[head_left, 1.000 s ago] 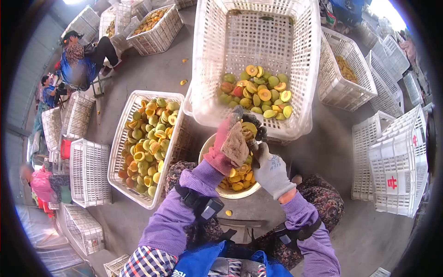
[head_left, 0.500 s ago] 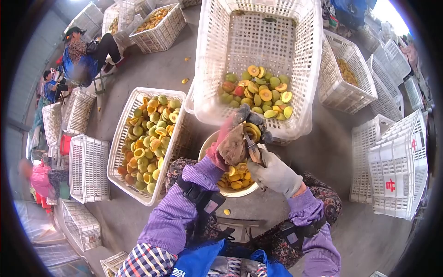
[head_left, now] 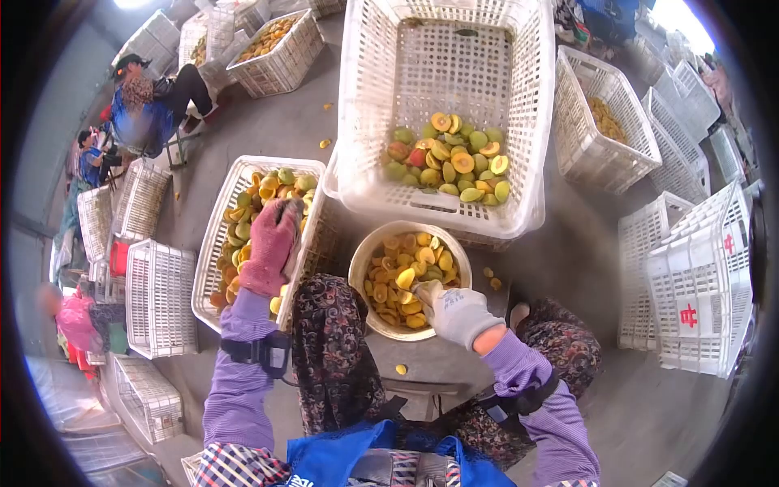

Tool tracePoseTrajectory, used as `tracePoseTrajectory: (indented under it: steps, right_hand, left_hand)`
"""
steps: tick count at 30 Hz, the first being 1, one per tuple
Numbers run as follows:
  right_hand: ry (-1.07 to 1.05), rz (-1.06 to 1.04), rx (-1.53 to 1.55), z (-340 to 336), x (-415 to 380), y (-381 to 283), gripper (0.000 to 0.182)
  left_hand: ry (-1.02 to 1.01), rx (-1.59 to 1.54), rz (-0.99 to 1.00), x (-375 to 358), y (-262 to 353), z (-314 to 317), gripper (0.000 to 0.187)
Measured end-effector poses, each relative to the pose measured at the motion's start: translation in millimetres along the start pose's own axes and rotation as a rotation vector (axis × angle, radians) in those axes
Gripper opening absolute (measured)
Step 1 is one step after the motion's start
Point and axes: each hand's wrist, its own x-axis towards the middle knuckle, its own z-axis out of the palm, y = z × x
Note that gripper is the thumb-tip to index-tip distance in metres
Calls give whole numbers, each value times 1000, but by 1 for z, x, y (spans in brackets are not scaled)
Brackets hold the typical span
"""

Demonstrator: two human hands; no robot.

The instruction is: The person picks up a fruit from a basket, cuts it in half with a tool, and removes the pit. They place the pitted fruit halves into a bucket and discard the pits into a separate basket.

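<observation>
My left hand (head_left: 272, 247), in a worn pink glove with dark fingertips, reaches over the left crate (head_left: 213, 307). Its fingers stretch out over the green-and-orange fruit halves (head_left: 235, 231); I see nothing held, though the fingertips' undersides are hidden. In a white glove, my right hand (head_left: 462, 312) is closed above the right side of a round cream bucket (head_left: 363, 307). It grips a small metal-bladed tool, now mostly hidden by the fingers. A yellow fruit piece (head_left: 406, 278) is just beyond these fingertips. Yellow fruit pieces (head_left: 389, 280) fill much of the bucket.
A large white crate (head_left: 357, 146) ahead holds whole and cut fruit (head_left: 458, 162) at its near end. White crates (head_left: 694, 284) stand at the right, others (head_left: 161, 300) at the left. A person (head_left: 142, 109) sits at upper left. Loose fruit pieces (head_left: 401, 369) lie on the floor.
My left hand has moved left from above the bucket to the left crate, away from the fruit and tool. My right hand has shifted slightly down and left, over the bucket.
</observation>
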Motion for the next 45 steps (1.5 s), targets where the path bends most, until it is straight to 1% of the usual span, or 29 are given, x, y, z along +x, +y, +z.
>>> tracePoseTrajectory:
  steps: [2, 3, 5, 6, 7, 9, 10, 12, 13, 16, 17, 18, 19, 20, 21, 23, 24, 25, 26, 27, 28, 30, 32, 34, 36, 38, 41, 43, 45]
  right_hand:
    - [53, 1, -47, 7, -2, 4, 31]
    - [78, 6, -77, 9, -3, 9, 31]
    - [58, 56, -179, 10, -3, 13, 30]
    - [52, 82, -228, 9, -2, 13, 30]
    - [57, 65, -197, 6, -5, 13, 29]
    - [66, 22, -146, -5, -18, 11, 28]
    - [116, 50, -221, -6, -24, 9, 30]
    - [313, -13, -369, 2, -37, 14, 33]
    - [411, -42, -444, 4, -41, 17, 34]
    - [278, 48, -169, -2, -44, 15, 36]
    - [267, 47, -202, -5, -46, 19, 36]
    - [259, 48, -227, -7, -48, 21, 35]
    - [256, 45, -252, -9, -50, 22, 35]
    - [321, 53, -288, -12, -51, 23, 30]
    - [361, 74, -258, -15, -50, 26, 26]
    - [442, 130, -211, -24, -48, 34, 19]
    - [462, 179, -275, -34, -47, 36, 17]
    - [613, 186, -119, -34, -44, 42, 19]
    - [666, 184, 3, -39, -41, 44, 20]
    - [716, 178, 128, -46, -38, 43, 21]
    - [736, 168, 181, -50, -36, 41, 22]
    - [767, 137, 279, -54, -30, 37, 24]
    - [742, 98, 246, -51, -21, 34, 25]
    - [701, 39, 201, -52, -19, 24, 29]
    - [685, 19, 141, -41, -13, 22, 30]
    - [663, 13, 127, -35, -10, 22, 32]
    - [620, 32, 162, -32, -7, 15, 34]
    - [612, 68, 153, -30, -2, 14, 33]
    - [628, 65, 154, -30, 3, 13, 39]
  left_hand:
    - [49, 882, 240, -8, 20, -8, 22]
    - [-7, 677, 227, -1, 30, 0, 22]
    - [-116, 263, 186, 15, 59, 36, 22]
    - [-241, 162, 135, 25, 79, 59, 22]
    - [-366, 60, 83, 35, 96, 86, 23]
    - [-562, 149, 368, 67, 100, 142, 25]
    - [-559, 183, 263, 83, 99, 175, 28]
    - [-541, 316, 157, 112, 86, 239, 33]
    - [-524, 414, 154, 123, 78, 268, 35]
    - [-522, 617, 169, 134, 63, 310, 37]
    - [-534, 676, 176, 133, 58, 317, 37]
    - [-524, 715, 332, 131, 43, 326, 38]
    - [-508, 754, 491, 127, 34, 326, 39]
    - [-512, 680, 505, 128, 29, 324, 39]
    - [-517, 606, 519, 127, 40, 311, 39]
    - [-585, 211, 273, 114, 63, 296, 36]
    - [-577, -56, 130, 103, 72, 290, 31]
    - [-640, -338, 34, 101, 68, 289, 31]
    - [-697, -615, -68, 98, 62, 285, 31]
    - [-779, -821, -195, 94, 59, 272, 32]
    - [-846, -1015, -342, 89, 60, 256, 34]
    - [-962, -1225, -394, 69, 58, 223, 35]
    - [-900, -1298, -354, 39, 63, 196, 35]
    - [-701, -1202, -259, 3, 79, 177, 35]
    - [-562, -1051, -225, -23, 86, 160, 36]
    - [-575, -1133, -250, -28, 96, 151, 37]
    - [-679, -1385, -257, -25, 96, 150, 40]
    - [-443, -1339, -423, -42, 148, 131, 31]
    - [-366, -1329, -455, -43, 159, 127, 28]
